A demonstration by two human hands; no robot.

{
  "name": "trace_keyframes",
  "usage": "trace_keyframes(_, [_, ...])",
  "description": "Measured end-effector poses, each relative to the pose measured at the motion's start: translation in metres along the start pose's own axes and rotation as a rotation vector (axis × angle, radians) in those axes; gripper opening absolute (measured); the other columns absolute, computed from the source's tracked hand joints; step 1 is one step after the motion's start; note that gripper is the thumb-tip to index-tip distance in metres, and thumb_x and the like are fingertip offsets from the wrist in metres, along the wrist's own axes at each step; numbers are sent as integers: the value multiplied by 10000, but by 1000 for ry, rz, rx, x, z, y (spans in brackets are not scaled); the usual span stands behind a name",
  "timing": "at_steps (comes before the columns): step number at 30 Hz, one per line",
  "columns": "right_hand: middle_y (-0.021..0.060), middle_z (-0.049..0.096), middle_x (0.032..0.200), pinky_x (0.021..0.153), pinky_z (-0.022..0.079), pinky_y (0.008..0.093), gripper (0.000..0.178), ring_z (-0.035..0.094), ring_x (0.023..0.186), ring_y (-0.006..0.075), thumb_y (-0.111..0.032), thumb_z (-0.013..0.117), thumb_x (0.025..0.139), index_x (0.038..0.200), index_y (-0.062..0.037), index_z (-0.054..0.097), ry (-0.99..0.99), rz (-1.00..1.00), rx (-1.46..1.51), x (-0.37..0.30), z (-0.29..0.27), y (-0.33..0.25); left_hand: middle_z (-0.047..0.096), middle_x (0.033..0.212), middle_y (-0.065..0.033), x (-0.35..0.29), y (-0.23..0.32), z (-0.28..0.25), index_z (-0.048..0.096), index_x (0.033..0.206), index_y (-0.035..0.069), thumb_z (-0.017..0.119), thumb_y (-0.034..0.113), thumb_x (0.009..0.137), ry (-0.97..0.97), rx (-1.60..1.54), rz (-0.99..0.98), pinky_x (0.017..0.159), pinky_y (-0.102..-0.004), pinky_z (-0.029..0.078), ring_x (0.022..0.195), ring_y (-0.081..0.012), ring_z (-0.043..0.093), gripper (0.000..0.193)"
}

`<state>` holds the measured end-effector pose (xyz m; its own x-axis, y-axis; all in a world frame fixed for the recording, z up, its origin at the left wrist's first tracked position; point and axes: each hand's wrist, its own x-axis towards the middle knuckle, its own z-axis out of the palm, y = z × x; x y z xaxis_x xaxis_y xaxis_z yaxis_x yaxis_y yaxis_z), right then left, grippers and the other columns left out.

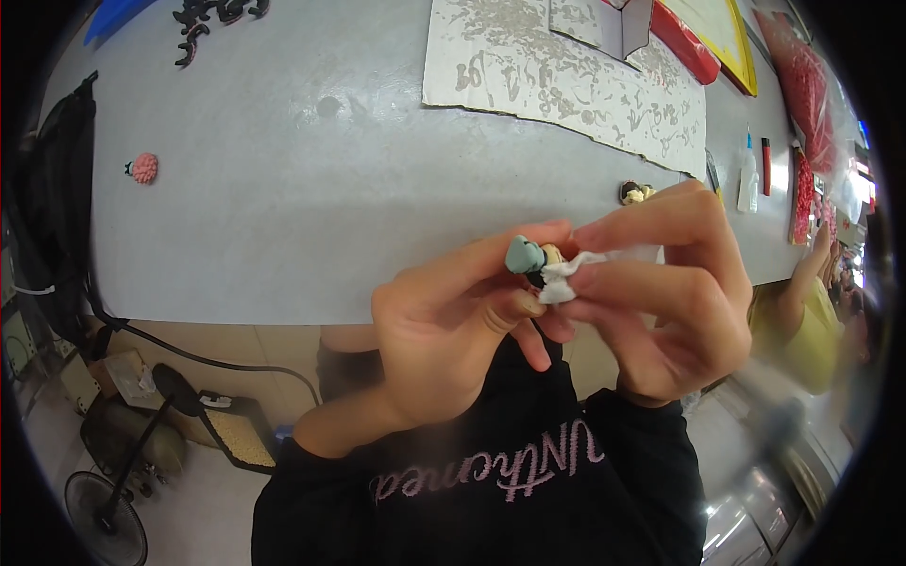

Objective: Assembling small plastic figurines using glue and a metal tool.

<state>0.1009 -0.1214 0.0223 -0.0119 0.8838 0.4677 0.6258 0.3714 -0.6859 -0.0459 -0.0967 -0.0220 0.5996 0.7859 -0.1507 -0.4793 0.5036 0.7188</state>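
Observation:
Over the table's near edge, both my hands meet around a small figurine [525, 255] with a grey-green top and a dark and beige body. The fingers and thumb of my left hand [429, 325] are closed on it. Pinched in the fingers of my right hand [684, 283] is a crumpled white tissue [559, 286], pressed against the figurine's side. The tissue and fingertips hide the figurine's lower part. Just beyond my right hand, a small dark and cream piece [635, 192] lies on the grey table [255, 217].
A stained white cardboard sheet [566, 99] covers the back right, with a small open box [604, 28] on it. Right of it stand a dropper bottle [748, 179] and a red tube [766, 168]. A pink knobbly piece [144, 169] and black curly pieces [193, 42] lie left.

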Motion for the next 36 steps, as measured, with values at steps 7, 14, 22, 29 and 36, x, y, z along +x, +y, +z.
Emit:
trace_keyframes(7, [157, 544, 745, 580, 406, 252, 135, 524, 675, 206, -6, 612, 627, 753, 25, 574, 84, 151, -47, -2, -13, 0, 574, 806, -144, 4, 1, 7, 457, 1138, -99, 536, 181, 858, -7, 68, -23, 395, -238, 449, 512, -169, 552, 404])
trace_keyframes(14, [143, 539, 744, 579, 384, 245, 136, 505, 674, 195, -63, 625, 651, 751, 14, 571, 103, 166, 8, -2, -7, 0, 568, 849, -148, 4, 3, 3, 439, 1165, -96, 496, 235, 879, -26, 68, -36, 401, -244, 446, 509, -165, 537, 441])
trace_keyframes(22, [140, 532, 732, 594, 358, 254, 149, 482, 655, 192, -86, 627, 645, 737, 15, 570, 112, 160, 47, -2, -2, 1, 569, 991, -137, 2, 4, -3, 447, 1190, -61, 490, 187, 886, -50, -76, -41, 551, -229, 500, 651, -115, 535, 395])
trace_keyframes(29, [134, 515, 716, 593, 337, 255, 161, 471, 653, 194, -97, 634, 649, 735, 21, 567, 142, 210, -25, -1, -6, -1, 556, 878, -134, 8, 0, -7, 450, 1125, -61, 400, 319, 914, -62, 26, -53, 532, -249, 395, 605, -110, 432, 437])
trace_keyframes(36, [137, 515, 714, 601, 341, 253, 179, 472, 655, 193, -123, 637, 665, 744, 20, 565, 142, 176, 8, -4, -3, 2, 533, 870, -125, 9, -1, -12, 454, 1067, -37, 330, 336, 939, -73, -380, -158, 607, -234, 372, 682, -103, 445, 413])
